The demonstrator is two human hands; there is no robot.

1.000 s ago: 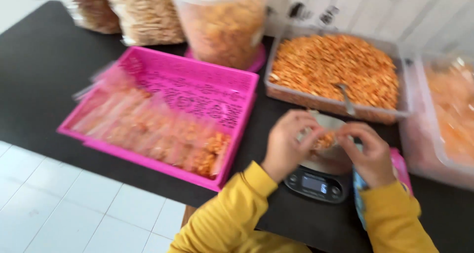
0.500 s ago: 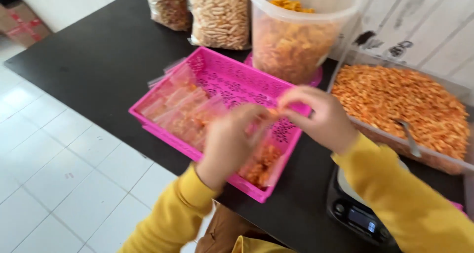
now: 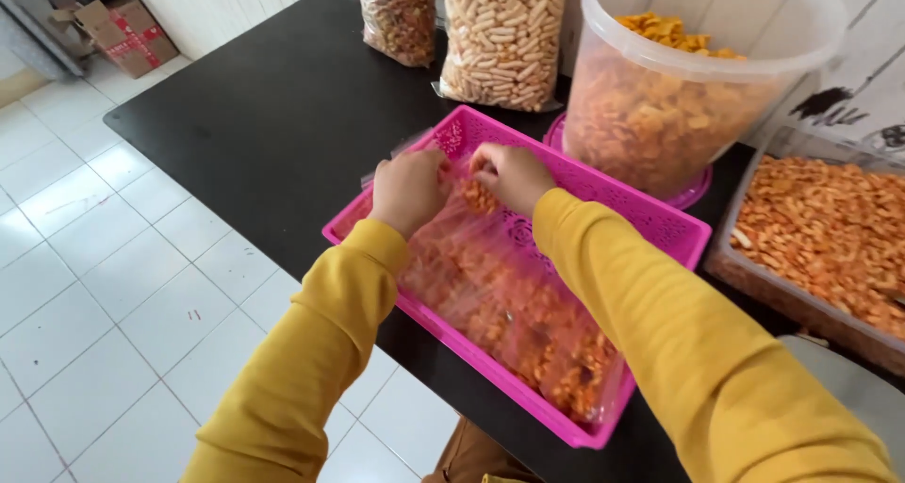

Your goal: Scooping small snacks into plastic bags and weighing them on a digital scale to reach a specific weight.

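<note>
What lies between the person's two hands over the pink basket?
In the head view, a small clear bag of orange snacks sits between the left hand and right hand, over the pink basket.

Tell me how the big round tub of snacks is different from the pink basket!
The round tub is clear plastic, tall and upright; the pink basket is flat, low and full of patterned holes. The tub holds loose orange-yellow snacks heaped near its rim; the basket holds small clear bags of orange snacks lying flat. Both hands, left hand and right hand, are in the basket, not the tub. Both sit on the black table.
</note>
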